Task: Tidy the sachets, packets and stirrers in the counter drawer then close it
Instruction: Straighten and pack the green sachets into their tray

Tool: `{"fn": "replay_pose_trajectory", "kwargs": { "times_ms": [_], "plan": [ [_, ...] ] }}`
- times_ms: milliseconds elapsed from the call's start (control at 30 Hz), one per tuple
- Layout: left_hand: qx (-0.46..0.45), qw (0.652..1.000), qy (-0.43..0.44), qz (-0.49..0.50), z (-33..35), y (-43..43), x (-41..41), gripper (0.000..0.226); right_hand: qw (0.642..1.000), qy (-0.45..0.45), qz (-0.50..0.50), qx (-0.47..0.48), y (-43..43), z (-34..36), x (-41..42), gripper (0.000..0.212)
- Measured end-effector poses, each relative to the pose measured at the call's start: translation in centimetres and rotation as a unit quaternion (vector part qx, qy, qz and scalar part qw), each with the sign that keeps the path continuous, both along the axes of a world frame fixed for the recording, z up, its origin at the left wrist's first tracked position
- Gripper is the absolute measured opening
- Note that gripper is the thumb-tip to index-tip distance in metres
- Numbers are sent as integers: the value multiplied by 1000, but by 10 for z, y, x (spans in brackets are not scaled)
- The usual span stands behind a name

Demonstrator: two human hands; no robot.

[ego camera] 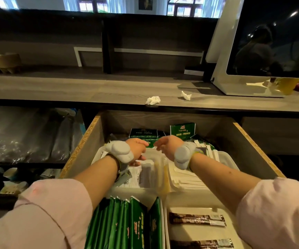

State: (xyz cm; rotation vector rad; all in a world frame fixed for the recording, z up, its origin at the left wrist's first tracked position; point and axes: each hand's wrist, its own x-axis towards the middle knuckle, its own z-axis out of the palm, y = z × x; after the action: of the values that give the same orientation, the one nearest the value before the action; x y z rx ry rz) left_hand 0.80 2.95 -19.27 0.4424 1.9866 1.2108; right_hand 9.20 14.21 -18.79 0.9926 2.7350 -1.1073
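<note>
The wooden counter drawer stands pulled out below the counter. Both hands reach into its middle. My left hand has its fingers curled around the edge of a clear plastic bundle of sachets. My right hand hovers just right of it, fingers apart, with nothing clearly in it. Green packets stand upright at the drawer's front left. Brown stick sachets lie in a white tray at the front right. White wrapped stirrers lie to the right of the hands. Dark green packets and a green box sit at the back.
Two crumpled tissues lie on the grey counter above the drawer. A white-framed screen stands at the right. Dark plastic-wrapped goods fill the shelf left of the drawer.
</note>
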Motion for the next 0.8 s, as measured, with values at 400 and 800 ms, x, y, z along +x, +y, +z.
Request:
{"fn": "replay_pose_trajectory", "kwargs": {
  "times_ms": [400,800],
  "plan": [
    [83,975,-145,146,-32,-9,-23,27,962,-168,101,189,61,-42,-102,63],
    [123,966,-141,176,-29,-10,-36,30,960,-60,76,263,45,-31,-88,25]
  ]
}}
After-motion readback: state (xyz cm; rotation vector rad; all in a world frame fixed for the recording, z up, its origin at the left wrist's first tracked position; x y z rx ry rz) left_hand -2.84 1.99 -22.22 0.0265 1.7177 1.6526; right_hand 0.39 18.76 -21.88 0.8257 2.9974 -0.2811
